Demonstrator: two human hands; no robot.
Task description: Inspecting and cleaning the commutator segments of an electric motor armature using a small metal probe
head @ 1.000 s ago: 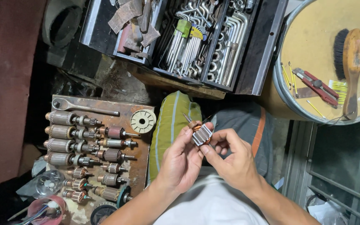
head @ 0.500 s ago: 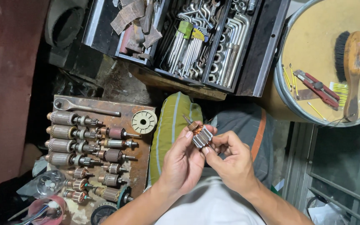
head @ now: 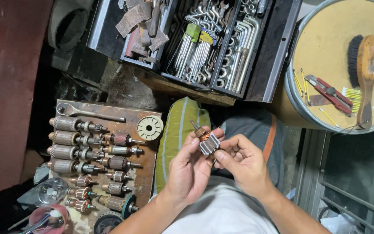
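Above the lap, both hands hold one small armature (head: 206,139): the left hand (head: 191,171) closes around it from below, the right hand (head: 241,162) pinches its lower end. A steady left grip lets the right fingers work precisely. On the board's (head: 146,173) left edge lie more armatures (head: 72,138); a wrench (head: 89,113) lies along its top edge. Nothing blocks the hands.

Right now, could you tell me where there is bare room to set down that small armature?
The round yellowish drum top is bare left of the brush and above the red utility knife. The rusty board has a strip below the cream spool. Its armature rows and the toolbox are crowded.
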